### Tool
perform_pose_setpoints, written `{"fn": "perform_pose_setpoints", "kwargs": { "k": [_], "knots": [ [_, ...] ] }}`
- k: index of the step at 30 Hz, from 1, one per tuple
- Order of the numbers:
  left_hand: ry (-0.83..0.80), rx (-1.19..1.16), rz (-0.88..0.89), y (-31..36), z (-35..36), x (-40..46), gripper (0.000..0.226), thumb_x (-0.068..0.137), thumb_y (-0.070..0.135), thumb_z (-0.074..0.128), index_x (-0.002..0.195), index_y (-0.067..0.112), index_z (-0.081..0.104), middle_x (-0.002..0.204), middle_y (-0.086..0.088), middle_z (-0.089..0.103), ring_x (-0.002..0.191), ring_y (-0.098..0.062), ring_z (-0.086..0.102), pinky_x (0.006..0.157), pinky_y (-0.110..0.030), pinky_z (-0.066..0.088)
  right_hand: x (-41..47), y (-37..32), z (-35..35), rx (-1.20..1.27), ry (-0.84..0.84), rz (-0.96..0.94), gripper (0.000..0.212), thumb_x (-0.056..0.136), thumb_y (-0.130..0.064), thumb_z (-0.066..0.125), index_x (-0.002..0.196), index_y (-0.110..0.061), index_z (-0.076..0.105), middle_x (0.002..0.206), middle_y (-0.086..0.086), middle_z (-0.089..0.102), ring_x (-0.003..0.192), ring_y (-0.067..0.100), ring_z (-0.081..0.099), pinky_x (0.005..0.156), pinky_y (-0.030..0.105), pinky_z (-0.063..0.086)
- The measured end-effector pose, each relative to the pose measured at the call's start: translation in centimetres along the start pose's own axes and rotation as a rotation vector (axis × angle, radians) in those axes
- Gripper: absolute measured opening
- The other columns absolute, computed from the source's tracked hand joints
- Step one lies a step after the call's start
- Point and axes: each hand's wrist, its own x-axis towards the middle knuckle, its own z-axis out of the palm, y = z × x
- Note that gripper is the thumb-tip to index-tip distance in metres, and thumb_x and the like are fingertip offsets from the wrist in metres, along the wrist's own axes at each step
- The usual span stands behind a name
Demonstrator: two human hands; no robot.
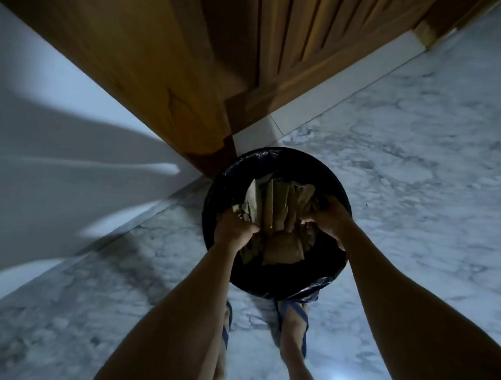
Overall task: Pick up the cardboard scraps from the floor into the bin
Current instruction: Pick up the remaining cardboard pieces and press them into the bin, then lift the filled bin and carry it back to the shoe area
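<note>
A round black bin (333, 175) lined with a dark plastic bag stands on the marble floor right in front of my feet. A bundle of brown cardboard scraps (274, 207) sits over its opening, several flat torn pieces bunched together. My left hand (233, 228) grips the bundle's left side, and my right hand (329, 218) grips its right side. Both hands are inside the bin's rim. The lower part of the bin's inside is dark and hidden.
A wooden door frame (162, 81) and a panelled wooden door (291, 43) rise just behind the bin, with a white wall (46, 143) to the left. Grey-veined marble floor (415, 155) spreads to the right. My feet in blue sandals (294, 325) stand under the bin.
</note>
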Motion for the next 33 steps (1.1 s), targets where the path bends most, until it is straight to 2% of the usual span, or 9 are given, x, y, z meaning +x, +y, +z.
{"fn": "perform_pose_setpoints", "kwargs": {
  "k": [2,6,9,12,16,23,27,31,33],
  "knots": [
    [0.074,0.091,0.018,0.3,-1.0,-0.5,0.068,0.063,0.029,0.080,0.124,0.010,0.059,0.116,-0.012,0.068,0.096,-0.032,0.070,0.084,-0.043,0.060,-0.7,0.0,-1.0,-0.107,0.052,0.012,0.077,0.082,-0.014,0.078,0.149,-0.013,0.040,0.141,0.009,0.054,0.124,0.031,0.054,0.091,0.033,0.046],
    [0.262,0.273,0.175,2.4,-3.6,-3.3,0.017,0.087,0.021,0.068,0.101,0.010,0.068,0.084,-0.002,0.065,0.086,-0.025,0.068,0.067,-0.031,0.050,-2.9,-0.5,-2.4,-0.294,0.364,-0.083,0.037,0.088,-0.016,0.060,0.125,-0.019,0.063,0.119,0.010,0.068,0.116,0.035,0.059,0.084,0.034,0.045],
    [0.451,0.334,0.240,2.9,-4.8,-3.8,0.032,0.082,0.025,0.064,0.112,0.016,0.070,0.104,-0.009,0.071,0.097,-0.031,0.068,0.071,-0.036,0.055,-3.7,-0.2,-3.2,-0.271,0.542,-0.096,0.037,0.092,-0.015,0.053,0.129,-0.019,0.058,0.125,0.011,0.064,0.112,0.034,0.061,0.079,0.036,0.047],
    [0.435,0.401,0.087,2.5,-5.5,-3.1,0.045,0.083,0.023,0.063,0.126,0.011,0.060,0.121,-0.015,0.066,0.111,-0.037,0.063,0.083,-0.038,0.052,-3.3,0.9,-4.2,-0.292,0.432,0.053,0.052,0.093,-0.013,0.055,0.144,-0.016,0.045,0.141,0.014,0.053,0.127,0.033,0.053,0.092,0.041,0.048],
    [0.321,0.432,-0.014,1.1,-5.4,-1.6,0.027,0.089,0.013,0.065,0.115,0.006,0.066,0.113,-0.019,0.070,0.106,-0.037,0.066,0.080,-0.035,0.049,-2.9,2.4,-4.1,-0.293,0.268,0.154,0.039,0.089,-0.008,0.055,0.128,-0.007,0.058,0.127,0.019,0.061,0.118,0.038,0.057,0.094,0.043,0.051],
    [0.336,0.507,0.088,1.4,-5.4,-2.1,0.025,0.086,0.004,0.063,0.109,0.006,0.072,0.105,-0.021,0.073,0.102,-0.038,0.067,0.084,-0.040,0.053,-3.6,4.6,-4.3,-0.160,0.380,0.090,0.035,0.086,0.000,0.050,0.116,-0.006,0.066,0.114,0.022,0.067,0.106,0.040,0.062,0.089,0.050,0.055],
    [0.303,0.539,0.143,5.3,-5.7,-5.7,0.021,0.085,0.003,0.064,0.104,0.004,0.073,0.101,-0.018,0.073,0.097,-0.034,0.068,0.070,-0.032,0.046,-7.0,4.0,-7.1,-0.093,0.395,0.088,0.038,0.083,0.001,0.053,0.116,-0.009,0.069,0.112,0.019,0.069,0.103,0.039,0.065,0.086,0.048,0.057],
    [0.255,0.506,0.213,10.7,-5.6,-11.9,0.021,0.077,0.010,0.070,0.098,0.008,0.075,0.100,-0.018,0.074,0.099,-0.035,0.069,0.075,-0.033,0.054,-12.4,3.5,-12.3,0.033,0.418,0.101,0.039,0.079,-0.002,0.054,0.112,-0.013,0.072,0.105,0.018,0.072,0.094,0.038,0.070,0.081,0.049,0.060],
    [0.208,0.458,0.263,13.2,-5.1,-14.8,0.024,0.067,0.019,0.073,0.089,0.010,0.074,0.093,-0.017,0.075,0.093,-0.035,0.071,0.076,-0.043,0.059,-15.9,3.5,-15.5,0.109,0.426,0.120,0.041,0.079,-0.001,0.052,0.114,-0.012,0.071,0.101,0.019,0.073,0.089,0.038,0.071,0.078,0.049,0.061]
  ]
}}
